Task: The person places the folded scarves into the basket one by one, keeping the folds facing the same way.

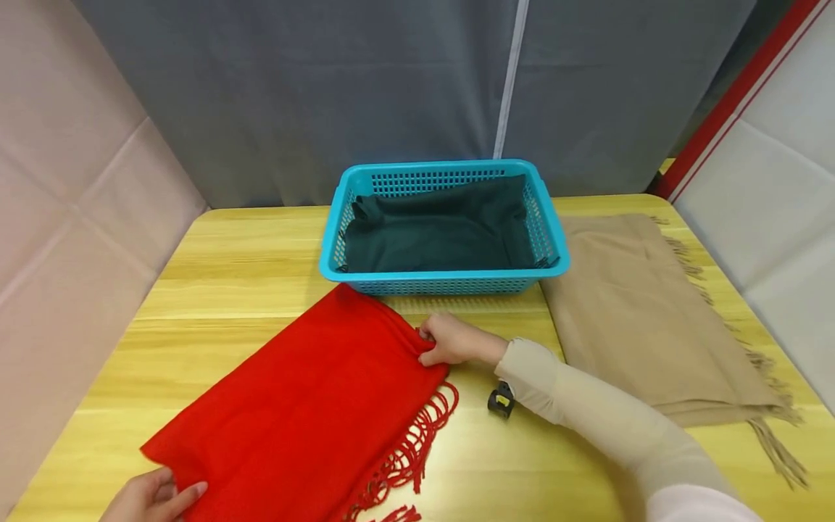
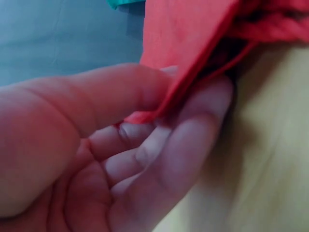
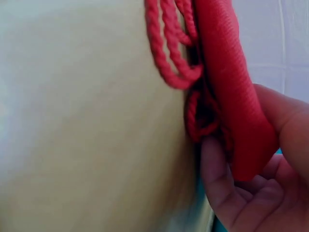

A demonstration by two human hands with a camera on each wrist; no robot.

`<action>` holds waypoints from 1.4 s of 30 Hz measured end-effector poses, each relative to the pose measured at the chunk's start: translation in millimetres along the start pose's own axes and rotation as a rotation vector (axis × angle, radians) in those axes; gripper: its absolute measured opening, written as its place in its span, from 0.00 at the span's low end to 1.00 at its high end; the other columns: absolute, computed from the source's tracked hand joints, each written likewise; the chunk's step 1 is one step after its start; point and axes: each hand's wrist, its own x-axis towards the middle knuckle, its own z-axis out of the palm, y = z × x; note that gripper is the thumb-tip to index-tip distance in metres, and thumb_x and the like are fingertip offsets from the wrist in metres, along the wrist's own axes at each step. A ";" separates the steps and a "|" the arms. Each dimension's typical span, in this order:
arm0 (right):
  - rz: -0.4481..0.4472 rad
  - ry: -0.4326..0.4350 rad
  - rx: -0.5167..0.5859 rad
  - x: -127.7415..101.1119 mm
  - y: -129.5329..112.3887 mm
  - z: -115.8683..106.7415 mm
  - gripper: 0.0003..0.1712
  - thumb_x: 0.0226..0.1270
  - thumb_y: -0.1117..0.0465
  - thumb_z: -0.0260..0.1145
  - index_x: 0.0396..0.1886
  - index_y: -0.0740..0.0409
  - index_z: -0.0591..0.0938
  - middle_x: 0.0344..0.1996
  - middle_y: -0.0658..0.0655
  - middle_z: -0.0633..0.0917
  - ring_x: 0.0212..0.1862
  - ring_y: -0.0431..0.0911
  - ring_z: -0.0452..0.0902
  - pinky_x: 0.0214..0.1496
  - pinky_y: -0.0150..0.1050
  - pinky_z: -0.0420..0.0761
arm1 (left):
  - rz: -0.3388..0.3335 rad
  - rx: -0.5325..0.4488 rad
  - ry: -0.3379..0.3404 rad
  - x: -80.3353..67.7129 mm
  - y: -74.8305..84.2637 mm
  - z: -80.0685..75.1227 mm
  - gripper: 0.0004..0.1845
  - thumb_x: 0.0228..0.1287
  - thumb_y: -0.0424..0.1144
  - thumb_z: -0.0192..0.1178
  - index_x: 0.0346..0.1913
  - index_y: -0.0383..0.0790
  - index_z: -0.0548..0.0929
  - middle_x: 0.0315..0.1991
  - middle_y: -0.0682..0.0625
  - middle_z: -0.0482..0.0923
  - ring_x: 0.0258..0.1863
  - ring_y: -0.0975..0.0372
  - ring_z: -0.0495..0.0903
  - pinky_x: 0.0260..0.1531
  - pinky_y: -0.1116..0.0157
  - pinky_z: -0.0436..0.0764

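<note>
Both hands, nearly closed, pinching red fringed cloth (on opposite sides), blue basket beyond

A gray cloth hangs behind the yellowish wooden table, a white stripe running down it. A creased pinkish wall slants along the left; a white wall, edged by a red band, stands right. Light leaves a sheen on the table.
</note>
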 end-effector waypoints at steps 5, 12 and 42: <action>-0.001 -0.008 0.042 -15.4 7.3 0.1 0.22 0.50 0.63 0.67 0.10 0.53 0.62 0.09 0.46 0.57 0.15 0.38 0.51 0.20 0.30 0.53 | -0.006 -0.043 -0.040 2.5 3.9 0.6 0.23 0.49 0.52 0.63 0.22 0.36 0.67 0.13 0.52 0.65 0.16 0.62 0.68 0.17 0.71 0.65; -0.069 -0.013 0.088 -43.8 21.1 1.6 0.24 0.49 0.64 0.67 0.10 0.52 0.59 0.09 0.45 0.54 0.16 0.37 0.48 0.21 0.29 0.51 | 0.119 -0.082 -0.140 5.8 20.6 -5.8 0.20 0.53 0.47 0.61 0.24 0.35 0.67 0.17 0.51 0.71 0.19 0.60 0.73 0.20 0.70 0.72; 0.024 0.022 0.317 -140.2 75.0 -9.1 0.24 0.49 0.58 0.69 0.09 0.58 0.63 0.08 0.43 0.58 0.13 0.33 0.50 0.17 0.27 0.54 | 0.545 -0.133 -0.259 57.5 118.2 -9.1 0.11 0.54 0.35 0.61 0.25 0.32 0.70 0.19 0.48 0.75 0.18 0.60 0.77 0.18 0.66 0.78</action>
